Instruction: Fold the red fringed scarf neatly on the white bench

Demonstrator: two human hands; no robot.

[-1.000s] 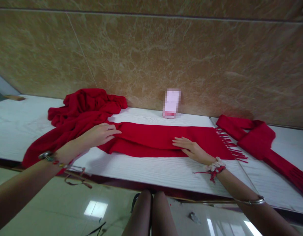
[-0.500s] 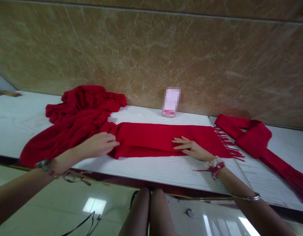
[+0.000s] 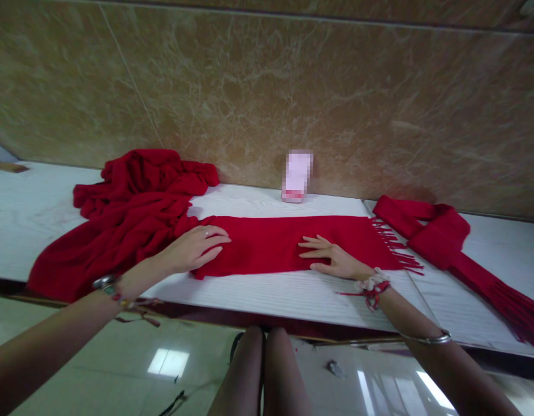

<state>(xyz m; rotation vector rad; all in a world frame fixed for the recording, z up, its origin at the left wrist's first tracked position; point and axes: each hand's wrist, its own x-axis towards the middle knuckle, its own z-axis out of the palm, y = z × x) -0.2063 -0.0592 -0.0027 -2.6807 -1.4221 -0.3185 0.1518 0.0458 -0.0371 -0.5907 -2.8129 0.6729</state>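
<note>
A red fringed scarf lies in a flat strip across the white table, its tassels pointing right. Its left end meets a crumpled heap of red cloth; I cannot tell whether they are one piece. My left hand rests near the strip's left end, fingers stretched over the fabric. My right hand lies on the middle-right part of the strip with its fingers spread. Neither hand grips the fabric.
Another red scarf, folded over with a long fringe, lies at the right. A pale pink blurred object leans upright on the brown marbled wall. The table's front edge runs just beyond my knees.
My left hand has opened from a pinch and moved right onto the scarf. The scarf's raised front fold now lies flat. My right hand has stayed in nearly the same place.
</note>
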